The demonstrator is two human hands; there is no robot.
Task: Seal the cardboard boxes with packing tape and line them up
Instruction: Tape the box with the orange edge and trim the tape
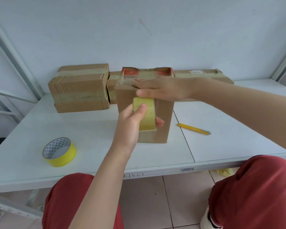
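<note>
Head view: upright cardboard box stands mid-table on the white table, just in front of the back row. Right hand lies flat and open-palmed on the box top, fingers spread over the flap seam, thumb hooked over the front edge; pressing, not grasping anything. Left hand is clenched around a roll of packing tape, held against the box's front face, thumb on the outer wrap, a fingertip showing past the roll's right edge. Tape looks run down the front face from the top; can't tell exactly where the strip ends.

Back row against the wall: taped squat box on the left, long flat box on the right, both lying down, touching or nearly so. Spare yellow tape roll sits front-left, well apart. Yellow utility knife lies right of the upright box, near it, not touching.

Handling, my read: box is light, stiff-walled but tall and narrow, so it tips easily; keep the flat palm on top while pulling tape. Tape film is thin and sticky; hold the roll by its rim, keep tension straight. Cut will need the knife.
</note>
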